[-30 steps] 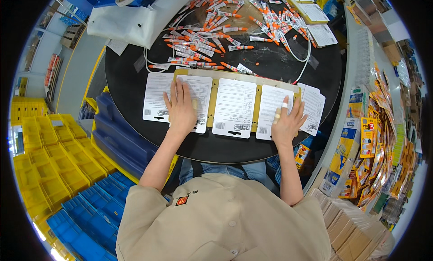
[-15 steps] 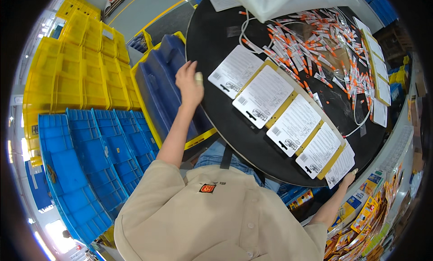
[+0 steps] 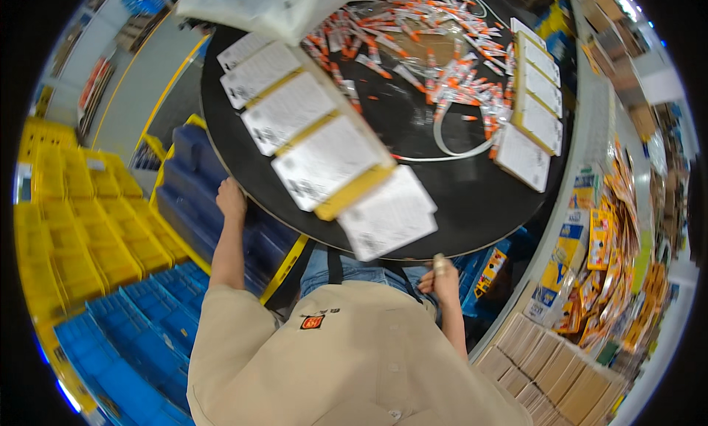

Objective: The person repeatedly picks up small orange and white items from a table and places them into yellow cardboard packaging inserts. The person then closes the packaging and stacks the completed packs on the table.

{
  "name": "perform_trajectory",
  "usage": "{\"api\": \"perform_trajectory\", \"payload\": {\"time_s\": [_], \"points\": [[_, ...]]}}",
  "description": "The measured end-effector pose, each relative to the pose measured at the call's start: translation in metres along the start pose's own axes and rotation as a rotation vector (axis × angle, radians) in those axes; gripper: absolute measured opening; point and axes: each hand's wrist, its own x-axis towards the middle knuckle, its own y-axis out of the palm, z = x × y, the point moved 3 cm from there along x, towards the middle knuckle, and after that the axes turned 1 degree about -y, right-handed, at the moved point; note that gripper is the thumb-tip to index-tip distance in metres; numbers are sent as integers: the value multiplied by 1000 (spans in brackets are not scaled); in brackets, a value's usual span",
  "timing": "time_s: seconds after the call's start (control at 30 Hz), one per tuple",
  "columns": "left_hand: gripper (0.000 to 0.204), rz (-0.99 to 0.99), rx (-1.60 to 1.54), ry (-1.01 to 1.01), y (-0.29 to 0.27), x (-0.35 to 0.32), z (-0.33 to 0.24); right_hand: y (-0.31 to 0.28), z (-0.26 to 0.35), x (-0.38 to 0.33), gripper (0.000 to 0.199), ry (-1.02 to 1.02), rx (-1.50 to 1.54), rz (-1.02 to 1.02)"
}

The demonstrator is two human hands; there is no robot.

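Our left hand (image 3: 231,198) and right hand (image 3: 440,277) curled fingers by the table (image 3: 472,212); our long yellow holder (image 3: 355,193) ran far left to near right.

One round black table (image 3: 479,208); two yellow racks (image 3: 304,133), one left, one right; five white cards or piles of them (image 3: 289,112) along the left rack and about five along the right; orange-capped tubes (image 3: 373,66), dozens, overlapping beyond exact count; one left hand (image 3: 231,198), one right hand (image 3: 439,278).
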Motion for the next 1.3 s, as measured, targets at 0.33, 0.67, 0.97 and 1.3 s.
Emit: {"api": "perform_trajectory", "payload": {"time_s": [0.33, 0.67, 0.97, 1.3], "points": [[32, 127, -273, -112, 24, -1, -1, -142, 127, 106, 56, -473, -490, -1181], [56, -185, -437, -545, -44, -28, 42, -72, 23, 99, 74, -300, -12, -1028], [36, -65, -1181, -271, -152, -1, 24, -17, 66, 26, 72, -657, -594, -956], [43, 374, -1972, -87, -218, -18, -111, 73, 158, 3, 55, -1278, -1376, -57]]}}
